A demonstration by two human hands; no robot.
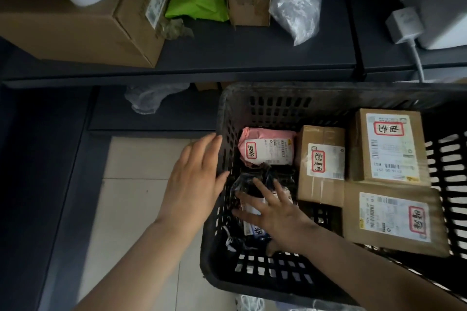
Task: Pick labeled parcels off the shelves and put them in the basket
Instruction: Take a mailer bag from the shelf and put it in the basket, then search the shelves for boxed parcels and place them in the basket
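Up on the dark shelf [252, 58] sit a big cardboard box [75, 30], a green bag [199, 0] and a clear bag [295, 2]. Below it is a black basket [265, 272] holding three brown boxes [389, 149], a pink parcel [267, 146] and a black plastic parcel [265, 179]. The left hand [194, 182] lies flat against the basket's outside wall, fingers [209, 144] straight. The right hand [278, 214] is inside, fingers spread flat on the black plastic parcel, not gripping it.

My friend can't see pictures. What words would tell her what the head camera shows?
A person's right hand lies spread on a dark parcel inside a black basket that also holds a pink parcel and three labeled boxes. The left hand touches the basket's side.
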